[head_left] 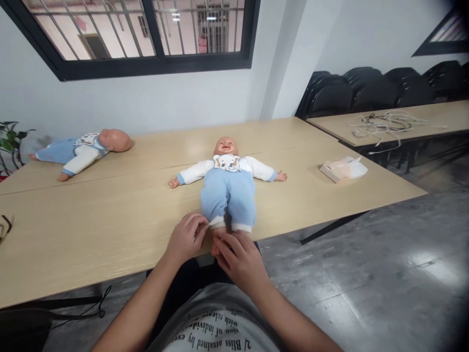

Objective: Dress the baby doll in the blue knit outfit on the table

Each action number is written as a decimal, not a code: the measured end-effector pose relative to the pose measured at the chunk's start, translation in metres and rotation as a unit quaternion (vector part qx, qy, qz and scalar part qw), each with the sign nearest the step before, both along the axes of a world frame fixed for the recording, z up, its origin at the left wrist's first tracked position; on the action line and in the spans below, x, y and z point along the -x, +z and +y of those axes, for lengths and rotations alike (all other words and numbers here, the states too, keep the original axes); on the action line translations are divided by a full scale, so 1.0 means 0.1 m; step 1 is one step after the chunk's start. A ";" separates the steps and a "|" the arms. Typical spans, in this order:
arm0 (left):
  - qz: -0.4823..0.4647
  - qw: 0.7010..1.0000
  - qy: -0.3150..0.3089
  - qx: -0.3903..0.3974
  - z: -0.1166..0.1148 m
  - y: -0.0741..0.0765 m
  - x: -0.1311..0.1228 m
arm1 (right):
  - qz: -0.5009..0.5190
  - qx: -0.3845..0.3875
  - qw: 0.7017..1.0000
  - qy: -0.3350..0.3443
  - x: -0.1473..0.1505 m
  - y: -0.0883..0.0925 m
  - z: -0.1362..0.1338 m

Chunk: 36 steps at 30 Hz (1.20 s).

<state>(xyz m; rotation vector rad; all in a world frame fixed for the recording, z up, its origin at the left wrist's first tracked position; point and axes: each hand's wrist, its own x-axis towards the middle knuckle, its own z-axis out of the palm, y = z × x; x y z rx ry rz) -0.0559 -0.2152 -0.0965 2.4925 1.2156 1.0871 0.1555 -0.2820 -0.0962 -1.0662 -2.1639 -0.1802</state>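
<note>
A baby doll (227, 183) in a white top and blue trousers lies face up on the wooden table (110, 215), arms spread, feet toward me at the near edge. My left hand (186, 238) pinches the white cuff of the doll's left-side trouser leg, fingers closed on the fabric. My right hand (240, 259) wraps its fingers around the doll's foot below the other cuff. Both forearms reach up from the bottom of the view.
A second doll (82, 151) in the same clothes lies at the far left of the table. A tissue pack (343, 169) sits near the right end. Cables (384, 123) lie on a second table with black chairs (366, 90) behind. Glasses (4, 227) rest at the left edge.
</note>
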 end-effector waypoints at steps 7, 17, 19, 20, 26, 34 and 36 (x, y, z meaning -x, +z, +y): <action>0.000 0.999 -0.038 -0.004 -0.05 -0.03 0.05 | 0.063 0.001 0.998 0.025 0.08 0.02 0.02; 0.040 0.997 0.045 0.051 -0.01 -0.02 0.02 | 0.204 0.013 0.979 0.013 0.09 0.07 -0.07; 0.042 0.997 0.054 0.047 0.00 -0.04 0.02 | 0.212 0.016 0.977 0.017 0.12 0.09 -0.07; 0.040 0.996 0.062 0.044 0.00 -0.05 0.01 | 0.212 0.018 0.977 0.019 0.13 0.09 -0.07; 0.034 0.993 0.112 0.035 0.04 -0.08 0.00 | 0.207 0.003 0.978 0.022 0.18 0.05 -0.07; -0.015 0.999 0.023 0.020 0.02 -0.06 0.05 | 0.212 0.002 0.977 0.012 0.18 0.10 -0.05; -0.026 0.999 -0.029 0.009 -0.02 -0.06 0.08 | 0.224 0.011 0.975 -0.001 0.17 0.11 -0.04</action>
